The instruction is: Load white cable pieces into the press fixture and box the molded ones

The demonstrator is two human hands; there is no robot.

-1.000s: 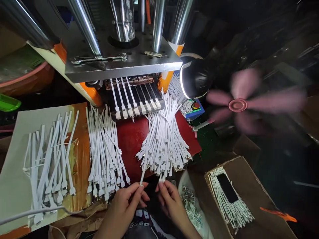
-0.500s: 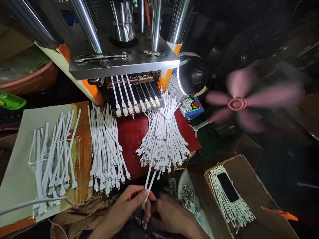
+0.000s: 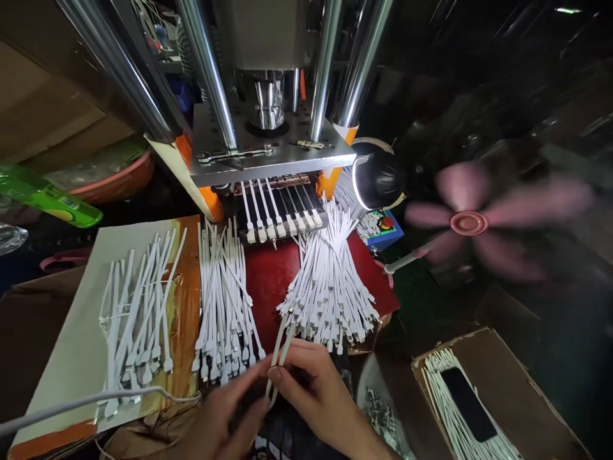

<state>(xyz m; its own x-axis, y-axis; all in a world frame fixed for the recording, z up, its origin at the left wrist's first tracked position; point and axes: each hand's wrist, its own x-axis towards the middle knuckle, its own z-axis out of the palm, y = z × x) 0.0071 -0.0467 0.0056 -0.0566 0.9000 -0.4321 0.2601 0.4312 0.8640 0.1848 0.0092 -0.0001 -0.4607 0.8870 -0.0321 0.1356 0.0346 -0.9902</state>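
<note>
Low in the middle, my left hand (image 3: pixel 225 415) and my right hand (image 3: pixel 316 390) meet with their fingers pinched on two thin white cable pieces (image 3: pixel 278 354) that slant up toward a fanned pile of white cables (image 3: pixel 330 287) on the red mat (image 3: pixel 268 281). A second pile of white cables (image 3: pixel 223 306) lies just left of the hands. A third, looser pile (image 3: pixel 138 319) rests on a cardboard sheet (image 3: pixel 71 351). Behind the mat stands a metal press (image 3: pixel 268 153), with a fixture (image 3: pixel 282 214) under it holding several cables in a row.
A lit lamp head (image 3: pixel 376 176) hangs right of the press. A pink fan (image 3: pixel 469 223) spins at the right. A cardboard box (image 3: pixel 541 396) at lower right holds more white cables and a black phone (image 3: pixel 467 402). A green bottle (image 3: pixel 48 198) and orange basin (image 3: pixel 115 182) sit at left.
My left hand first held one cable while the right reached the pile; now both hands have come together, pinching two cables. The view has tilted upward.
</note>
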